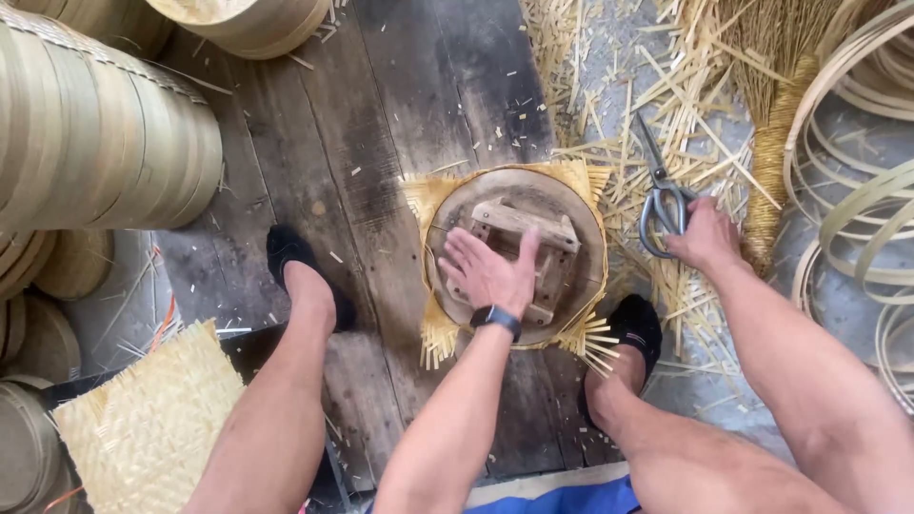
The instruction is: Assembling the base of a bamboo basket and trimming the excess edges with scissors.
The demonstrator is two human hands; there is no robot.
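Observation:
My left hand [487, 272], with a dark watch on the wrist, lies flat with fingers spread on a small wooden block frame [529, 238]. The frame sits inside a round bamboo hoop [447, 205] over a square woven bamboo mat [427, 195] on the floor. My right hand [706, 234] grips the loop handles of large grey metal scissors [659, 181], blades pointing away from me, to the right of the hoop. My bare legs and black-socked feet flank the hoop.
Stacks of round bamboo steamer rings [105, 133] stand at the left. Another woven mat [152, 424] lies at lower left. Bamboo offcuts [666, 86], a straw broom [776, 143] and coiled bamboo strips [857, 190] lie on the right. Dark wooden boards [381, 114] form the floor.

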